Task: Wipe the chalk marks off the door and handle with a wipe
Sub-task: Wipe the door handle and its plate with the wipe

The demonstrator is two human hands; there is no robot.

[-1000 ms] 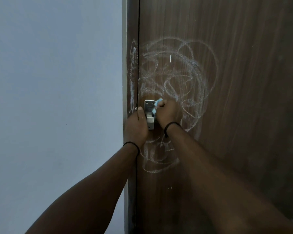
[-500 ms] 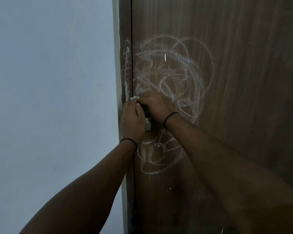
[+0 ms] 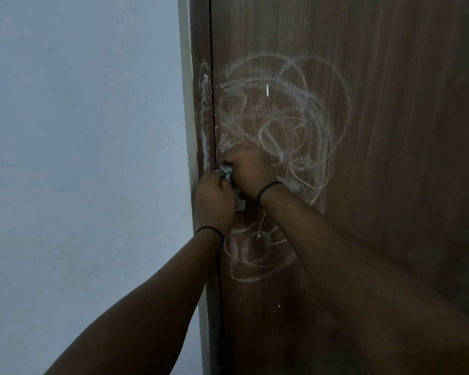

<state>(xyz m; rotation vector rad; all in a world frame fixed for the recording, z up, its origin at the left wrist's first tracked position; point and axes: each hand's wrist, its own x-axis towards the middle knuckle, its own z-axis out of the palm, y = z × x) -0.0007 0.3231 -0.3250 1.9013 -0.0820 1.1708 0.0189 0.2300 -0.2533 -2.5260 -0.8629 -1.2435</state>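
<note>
A dark brown wooden door (image 3: 390, 131) carries white chalk scribbles (image 3: 295, 109) above and below the handle, and more chalk runs down the door frame (image 3: 205, 117). The metal handle (image 3: 240, 204) is mostly hidden by both hands; only its lower end shows. My right hand (image 3: 248, 171) grips a crumpled pale blue wipe (image 3: 226, 171) at the handle's top, close to the door edge. My left hand (image 3: 214, 201) is curled round the handle from the left, its fingers touching the wipe.
A plain pale wall (image 3: 79, 158) fills the left half of the view. The frame strip stands between wall and door. Both forearms reach up from the bottom of the view, each with a thin black band at the wrist.
The right hand with the wipe has moved left from the handle plate's right side to its top left, covering the plate. The left hand stayed at the handle. The view shifted slightly.
</note>
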